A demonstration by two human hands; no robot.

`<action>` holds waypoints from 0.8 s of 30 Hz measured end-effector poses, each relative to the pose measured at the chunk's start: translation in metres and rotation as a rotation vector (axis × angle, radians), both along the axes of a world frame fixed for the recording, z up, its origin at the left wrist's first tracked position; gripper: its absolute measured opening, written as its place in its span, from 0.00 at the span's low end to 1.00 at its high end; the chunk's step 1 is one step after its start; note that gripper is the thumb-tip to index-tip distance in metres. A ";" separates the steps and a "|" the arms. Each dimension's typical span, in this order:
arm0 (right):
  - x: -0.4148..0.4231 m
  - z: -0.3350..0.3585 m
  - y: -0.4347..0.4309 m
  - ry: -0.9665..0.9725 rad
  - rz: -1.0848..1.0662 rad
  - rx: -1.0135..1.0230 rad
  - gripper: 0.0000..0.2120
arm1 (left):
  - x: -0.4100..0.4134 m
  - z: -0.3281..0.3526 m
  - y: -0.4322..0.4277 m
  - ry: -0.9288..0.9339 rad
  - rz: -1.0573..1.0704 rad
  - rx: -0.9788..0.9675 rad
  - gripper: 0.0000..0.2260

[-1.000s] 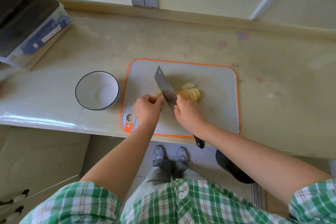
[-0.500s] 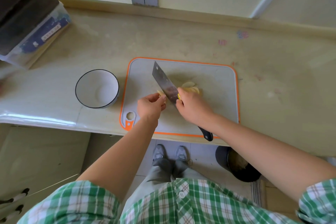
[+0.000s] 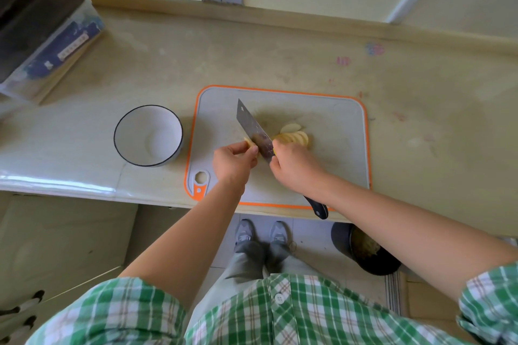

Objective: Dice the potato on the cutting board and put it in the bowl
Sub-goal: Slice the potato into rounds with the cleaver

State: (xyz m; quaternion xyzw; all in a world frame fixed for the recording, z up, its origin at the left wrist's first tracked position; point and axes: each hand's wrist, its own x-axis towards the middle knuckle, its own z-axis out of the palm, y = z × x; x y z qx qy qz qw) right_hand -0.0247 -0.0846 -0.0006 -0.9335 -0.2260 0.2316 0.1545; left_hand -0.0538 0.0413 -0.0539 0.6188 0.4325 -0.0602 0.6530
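Left hand (image 3: pixel 234 161): fingers curled, thumb and fingertips pinching a small potato end piece (image 3: pixel 249 143) on the left side of the blade.
Right hand (image 3: pixel 294 166): wrapped tight around the cleaver (image 3: pixel 251 127) right where handle meets blade; the black handle end pokes out under the wrist, past the board's near edge.
Cleaver: blade runs away from the person and a little leftward, sitting between the end piece and the cut slices; whether the edge touches the board, I cannot tell.
Potato slices (image 3: pixel 294 137): a fanned row of pale rounds lying just right of the blade, one loose slice behind them, all near the middle of the board.
Cutting board (image 3: pixel 336 148): grey with an orange rim, flat on the counter (image 3: pixel 280 59), hanging hole at its near left corner.
Bowl (image 3: pixel 140 126): white, dark rim, upright just left of the board, nothing in it yet!
Off to the side: a plastic box (image 3: pixel 56 45) at the counter's far left.
Down below: a dark bin (image 3: pixel 367 255) on the floor to the right, grey shoes (image 3: pixel 262 232), and a green checked shirt (image 3: pixel 252 311).
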 end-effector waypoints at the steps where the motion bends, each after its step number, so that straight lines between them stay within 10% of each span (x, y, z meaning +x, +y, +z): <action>1: 0.001 -0.004 0.001 0.001 -0.012 0.005 0.04 | 0.000 -0.001 0.000 0.000 0.004 -0.009 0.07; 24: 0.003 0.006 -0.011 -0.058 0.014 0.077 0.08 | 0.000 -0.006 0.004 -0.073 0.006 -0.073 0.13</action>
